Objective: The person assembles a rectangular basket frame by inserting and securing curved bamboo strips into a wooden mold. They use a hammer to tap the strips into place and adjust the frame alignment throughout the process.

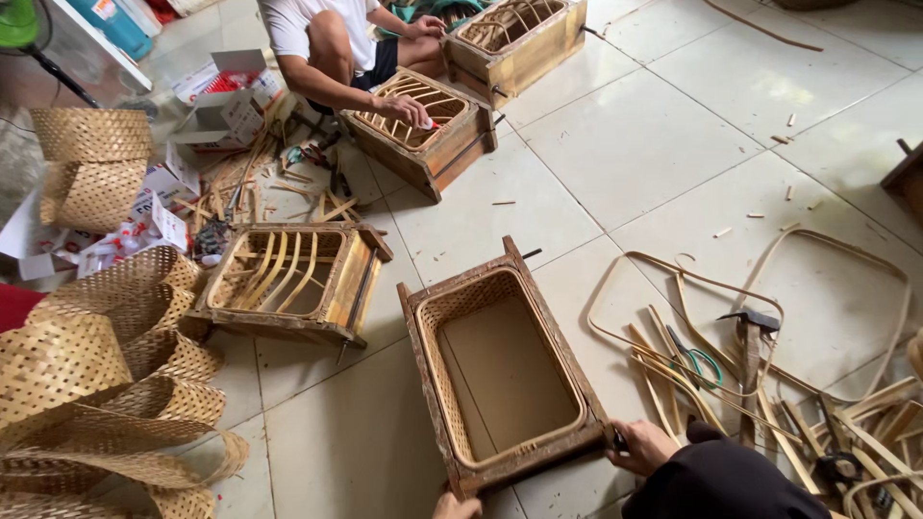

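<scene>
Wooden mould (500, 370) with woven liner: step, seating the weave. Right hand (639, 445) fingers closed on corner; left hand (454, 505) touching rim, grip unclear. Next needs steadying.

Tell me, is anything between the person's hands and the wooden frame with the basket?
Nothing visible. The right hand already touches the frame at its near right corner, and the left hand is at its near edge.

both hands on the near end of the wooden mould (500, 370): right hand (642, 446) grips its corner, left hand (455, 506) touches the bottom edge, hammer (749, 338) lying nearby.
</scene>
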